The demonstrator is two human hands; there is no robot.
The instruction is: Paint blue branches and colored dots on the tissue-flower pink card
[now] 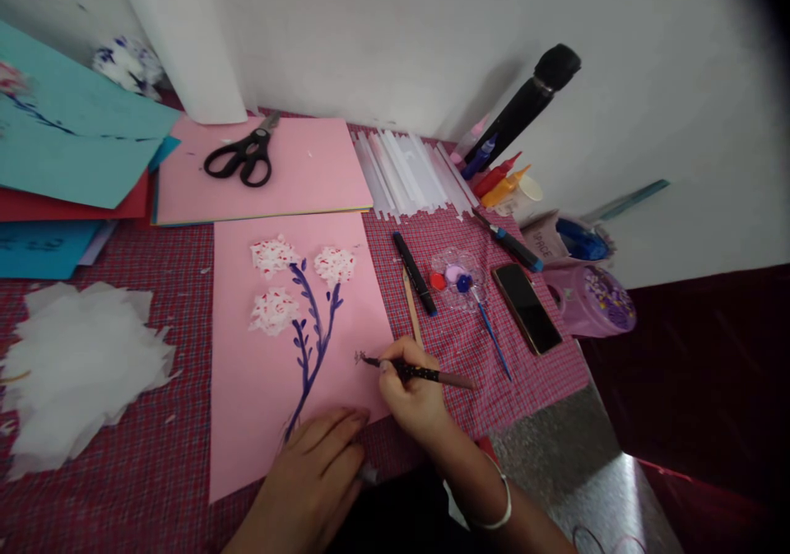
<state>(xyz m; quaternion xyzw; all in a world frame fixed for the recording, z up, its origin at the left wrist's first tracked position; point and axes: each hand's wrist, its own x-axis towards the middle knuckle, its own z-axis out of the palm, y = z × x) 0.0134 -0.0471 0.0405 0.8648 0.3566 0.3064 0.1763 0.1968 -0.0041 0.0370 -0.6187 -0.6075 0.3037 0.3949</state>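
A pink sheet [259, 398] lies on the red checked cloth, painted with white-and-red blossoms on blue stems [312, 332]. My right hand [413, 393] pinches a thin black pen [425, 373], its tip touching the sheet's right edge beside a small dark mark. My left hand [314, 476] lies flat on the sheet's lower edge, fingers stretched out, holding the paper down.
A paint palette [457, 278] with a blue brush, a black marker [415, 272], a phone [527, 307] and a purple box [592, 299] lie to the right. Scissors [242, 157] rest on pink paper behind. White strips, paint tubes, coloured sheets and tissue [80, 365] surround the area.
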